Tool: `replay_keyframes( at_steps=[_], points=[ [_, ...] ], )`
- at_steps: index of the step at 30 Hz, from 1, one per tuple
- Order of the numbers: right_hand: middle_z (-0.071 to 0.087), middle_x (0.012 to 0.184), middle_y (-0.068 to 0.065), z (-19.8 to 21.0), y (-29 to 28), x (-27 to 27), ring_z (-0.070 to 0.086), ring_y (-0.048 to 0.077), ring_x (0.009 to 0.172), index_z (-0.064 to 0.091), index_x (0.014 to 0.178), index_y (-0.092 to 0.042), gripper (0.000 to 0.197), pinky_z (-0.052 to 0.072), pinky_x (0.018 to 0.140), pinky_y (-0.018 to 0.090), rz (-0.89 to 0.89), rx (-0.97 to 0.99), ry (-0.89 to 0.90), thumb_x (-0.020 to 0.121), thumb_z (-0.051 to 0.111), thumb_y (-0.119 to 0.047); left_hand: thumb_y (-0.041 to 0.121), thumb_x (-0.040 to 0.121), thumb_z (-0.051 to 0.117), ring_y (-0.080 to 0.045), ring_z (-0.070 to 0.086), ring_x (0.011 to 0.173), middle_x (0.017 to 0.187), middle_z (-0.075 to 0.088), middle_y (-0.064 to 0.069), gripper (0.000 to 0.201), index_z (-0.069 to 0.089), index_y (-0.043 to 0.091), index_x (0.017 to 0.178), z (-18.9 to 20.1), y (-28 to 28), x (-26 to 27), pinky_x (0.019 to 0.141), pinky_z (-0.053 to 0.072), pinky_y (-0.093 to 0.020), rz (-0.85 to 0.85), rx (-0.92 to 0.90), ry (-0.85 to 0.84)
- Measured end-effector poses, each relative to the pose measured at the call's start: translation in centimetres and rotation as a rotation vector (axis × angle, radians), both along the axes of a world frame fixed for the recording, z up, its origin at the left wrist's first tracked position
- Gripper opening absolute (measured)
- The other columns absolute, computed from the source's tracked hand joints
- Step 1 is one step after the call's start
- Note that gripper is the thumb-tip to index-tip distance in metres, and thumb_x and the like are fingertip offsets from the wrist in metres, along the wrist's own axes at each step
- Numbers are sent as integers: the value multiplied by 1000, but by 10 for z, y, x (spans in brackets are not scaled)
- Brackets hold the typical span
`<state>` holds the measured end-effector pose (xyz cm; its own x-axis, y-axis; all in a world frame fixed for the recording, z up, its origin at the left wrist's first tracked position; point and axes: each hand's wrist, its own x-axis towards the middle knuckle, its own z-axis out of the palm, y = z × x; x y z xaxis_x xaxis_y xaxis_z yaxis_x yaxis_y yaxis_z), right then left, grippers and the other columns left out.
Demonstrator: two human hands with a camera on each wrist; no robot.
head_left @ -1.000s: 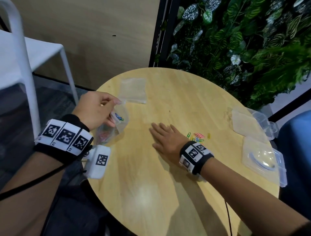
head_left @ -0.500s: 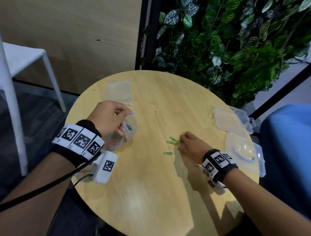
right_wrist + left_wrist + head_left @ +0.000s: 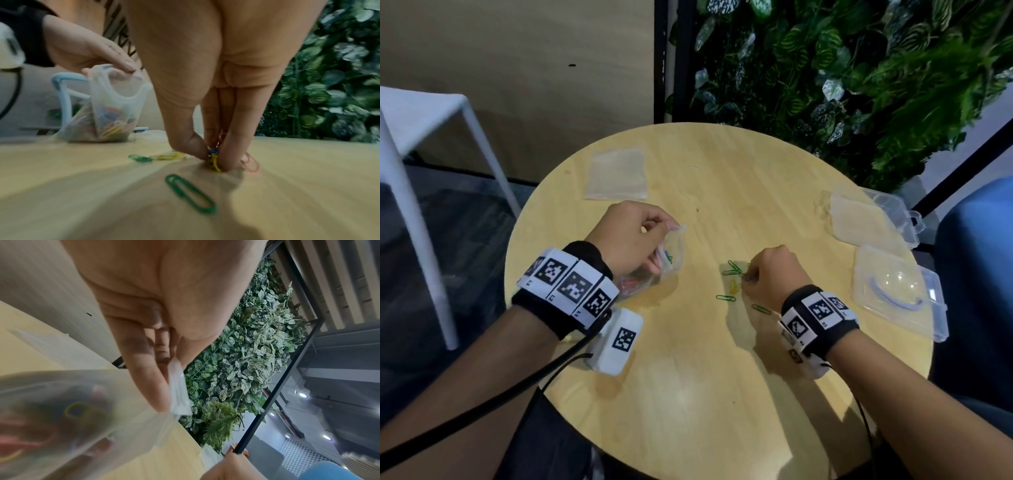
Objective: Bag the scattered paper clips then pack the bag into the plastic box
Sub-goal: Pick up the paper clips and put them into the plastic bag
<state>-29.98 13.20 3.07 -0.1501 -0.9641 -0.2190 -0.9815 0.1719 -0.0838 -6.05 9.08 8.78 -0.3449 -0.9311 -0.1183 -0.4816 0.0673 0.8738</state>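
Round wooden table (image 3: 688, 394) stood before a leafy plant wall (image 3: 842, 68) at 12 to 2 o'clock, with a white chair (image 3: 410, 144) at 10 o'clock. Two clear plastic boxes lay at the table's 3 o'clock edge: the farther box (image 3: 866, 219) and the nearer box (image 3: 893, 294). An empty flat bag (image 3: 618, 174) lay at 11 o'clock. The clear bag (image 3: 671, 258), part-filled with coloured clips, rested on the table at 9 o'clock; the left hand (image 3: 626, 240) pinched its open mouth between thumb and fingers. The right hand (image 3: 774, 274), near centre, had its fingertips (image 3: 232, 162) drawn together on the table, pinching a small bunch of paper clips (image 3: 213, 160). Loose clips lay just beside that hand: green clips (image 3: 732, 269), a yellow clip (image 3: 733, 287), a further green clip (image 3: 726, 298) and a pink clip (image 3: 249, 162).
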Motion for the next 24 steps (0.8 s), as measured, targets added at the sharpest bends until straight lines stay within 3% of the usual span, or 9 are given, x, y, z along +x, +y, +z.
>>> replay_keyframes(
  at_steps=[2,5,8,12,15,17,19,21,24],
  points=[
    [69,71,1,4,-6,-11,66,18,65,74,68,-14,7,59,60,30,-92,-14,-173,72,73,-20,18,99,57,-32,72,54,97,71,-12,17,73,14,100,-3,2,-6,56,62,-38,-19,-5,-18],
    [73,71,-2,13,-13,-28,67,12,68,78,71,-15,3,57,61,25,-193,-24,-387,69,78,-17,23,98,57,-29,72,53,96,72,-10,19,73,14,100,-6,6,-15,54,59,-33,-56,-15,-49],
    [75,70,3,22,-17,-37,69,12,67,78,70,-13,3,59,67,24,-283,-66,-589,70,78,-16,22,98,57,-31,73,55,89,72,-13,19,73,13,101,-9,8,-25,59,62,-39,-68,-5,-49],
    [70,87,20,47,-17,-21,69,22,67,72,85,4,9,60,69,25,-398,-88,-1323,79,72,-3,22,99,56,-29,73,56,94,74,-13,18,72,14,101,-13,6,-33,65,62,-46,-41,-15,-27],
    [71,77,13,55,-10,6,70,18,64,70,91,5,10,60,71,24,-346,-22,-1540,82,67,3,18,99,55,-29,74,57,91,74,-10,18,73,14,100,-13,4,-39,64,62,-48,-10,-16,14],
    [71,74,12,45,-6,19,69,16,63,72,91,3,11,60,71,25,-277,-59,-1450,81,71,0,17,99,56,-29,74,58,82,74,-10,17,72,12,100,-11,4,-45,64,62,-49,9,7,67],
    [71,68,0,33,-3,25,65,3,59,76,88,-3,8,54,66,15,-110,-208,-1128,83,71,-7,16,98,57,-28,75,60,76,72,-8,17,72,9,102,-10,6,-50,65,63,-47,21,46,114],
    [57,53,-21,33,0,31,54,-4,50,76,81,-13,17,38,57,4,162,-294,-752,87,61,-7,16,98,58,-29,75,62,72,69,-6,17,71,8,104,-12,8,-52,66,63,-44,20,73,152],
    [41,47,-13,40,3,36,40,8,46,61,64,-24,34,29,53,15,422,-217,-501,81,49,4,15,98,57,-28,74,60,70,68,-7,17,72,8,104,-14,9,-52,63,64,-39,12,68,164]
  ],
)
